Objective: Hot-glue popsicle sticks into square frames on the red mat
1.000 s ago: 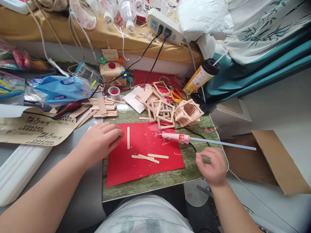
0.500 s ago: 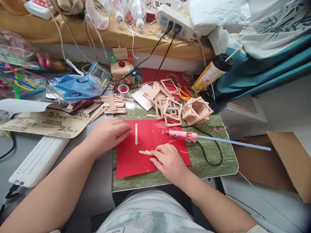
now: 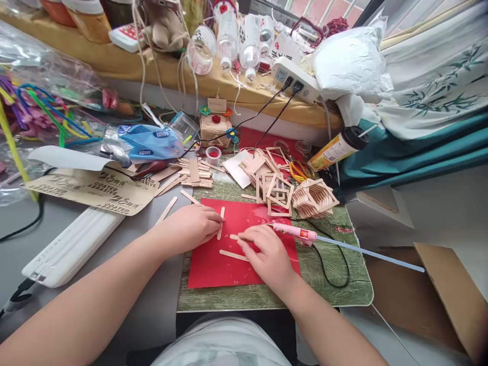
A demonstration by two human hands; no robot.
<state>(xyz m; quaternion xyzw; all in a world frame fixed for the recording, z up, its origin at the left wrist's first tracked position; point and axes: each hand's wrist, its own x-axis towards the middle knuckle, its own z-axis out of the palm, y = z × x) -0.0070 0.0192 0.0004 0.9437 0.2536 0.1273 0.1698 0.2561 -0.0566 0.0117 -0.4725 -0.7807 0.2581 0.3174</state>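
My left hand (image 3: 192,227) is closed, its fingertips on an upright-lying wooden craft stick (image 3: 221,214) on the red paper (image 3: 208,269). My right hand (image 3: 269,255) is closed too, holding a second craft stick (image 3: 234,237) whose left end sticks out past the fingers. Below it a third craft stick (image 3: 232,255) lies crosswise on the paper, its right end hidden by my right hand. A pink glue gun (image 3: 292,231) with a long glue stick rests just beyond my right hand.
Square stick frames (image 3: 280,195) and a stacked stick box (image 3: 314,198) stand behind the paper. A pile of loose sticks (image 3: 200,173) lies at back left. A drink cup (image 3: 337,147), white power strip (image 3: 72,246) and sandpaper sheet (image 3: 91,190) surround the workspace.
The view has shifted. My left hand has moved right onto the upright-lying stick. My right hand has lifted one stick away from the crosswise stick, moving up the paper.
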